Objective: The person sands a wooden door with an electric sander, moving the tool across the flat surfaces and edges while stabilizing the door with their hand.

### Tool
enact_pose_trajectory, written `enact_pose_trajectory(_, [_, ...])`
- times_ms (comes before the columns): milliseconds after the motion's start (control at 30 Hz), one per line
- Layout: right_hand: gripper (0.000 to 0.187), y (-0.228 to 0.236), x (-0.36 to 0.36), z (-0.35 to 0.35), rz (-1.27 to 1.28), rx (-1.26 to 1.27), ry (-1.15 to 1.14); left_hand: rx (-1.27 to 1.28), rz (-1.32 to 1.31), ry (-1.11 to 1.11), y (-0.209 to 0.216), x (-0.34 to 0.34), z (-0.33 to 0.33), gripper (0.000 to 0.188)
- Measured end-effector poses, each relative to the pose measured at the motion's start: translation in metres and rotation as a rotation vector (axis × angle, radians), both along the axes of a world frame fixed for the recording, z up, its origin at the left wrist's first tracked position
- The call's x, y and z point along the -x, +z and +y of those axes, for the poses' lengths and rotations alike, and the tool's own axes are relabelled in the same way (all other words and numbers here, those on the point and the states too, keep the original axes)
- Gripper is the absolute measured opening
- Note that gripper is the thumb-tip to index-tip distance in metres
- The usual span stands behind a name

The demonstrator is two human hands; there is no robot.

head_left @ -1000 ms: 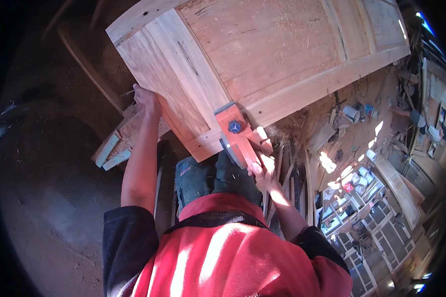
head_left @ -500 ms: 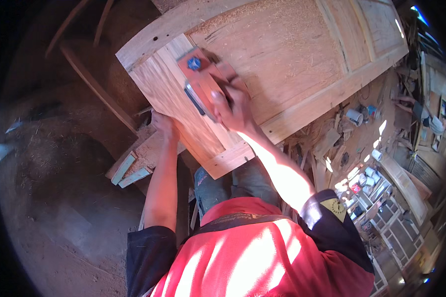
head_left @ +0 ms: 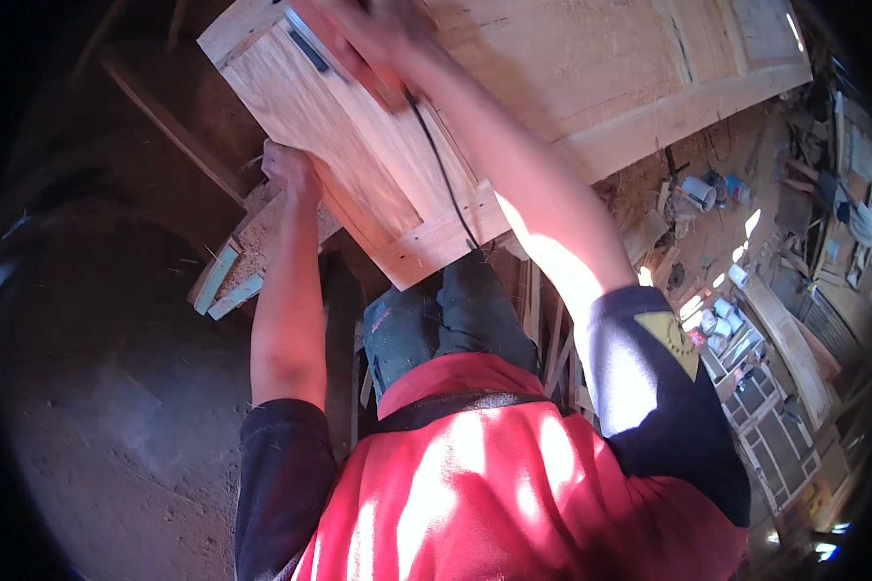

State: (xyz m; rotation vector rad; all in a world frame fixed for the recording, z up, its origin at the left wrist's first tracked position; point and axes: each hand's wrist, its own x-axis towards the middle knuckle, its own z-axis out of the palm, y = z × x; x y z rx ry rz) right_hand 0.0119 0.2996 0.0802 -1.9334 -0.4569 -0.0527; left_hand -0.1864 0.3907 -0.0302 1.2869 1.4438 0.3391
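My right hand [head_left: 397, 41] is closed round the orange electric planer [head_left: 344, 48], which lies on the light wooden door [head_left: 344, 145] near the top of the view. The planer's upper end is cut off by the picture's edge. Its black cord [head_left: 440, 165] trails across the door toward my lap. At the door's left edge my left hand [head_left: 289, 167] is closed on the wood, its fingertips partly hidden. The door lies flat, with framed panels and a curved edge piece.
Under my left forearm is a shavings-strewn board with pale blue ends [head_left: 225, 273]. Containers [head_left: 698, 192] and wood scraps litter the ground at right. A window-like frame [head_left: 775, 426] lies further right, and a person [head_left: 862, 225] is at the far right.
My right hand has pushed the planer up and away along the door, bringing its cord into view. The door and my left hand appear higher and further left in the picture.
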Motion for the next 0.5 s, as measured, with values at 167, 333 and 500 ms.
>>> enact_pose_trajectory(167, [0.035, 0.024, 0.164, -0.201, 0.644, -0.058, 0.267, -0.054, 0.020, 0.050, -0.006, 0.005, -0.004, 0.043])
enact_pose_trajectory(333, [0.035, 0.053, 0.276, -0.323, 0.700, 0.190, 0.188, -0.021, 0.019, 0.133, -0.018, 0.013, 0.003, 0.045])
enact_pose_trajectory(500, [0.030, 0.044, 0.258, -0.302, 0.835, 0.077, 0.154, 0.098, -0.004, 0.131, -0.013, 0.010, 0.001, 0.049])
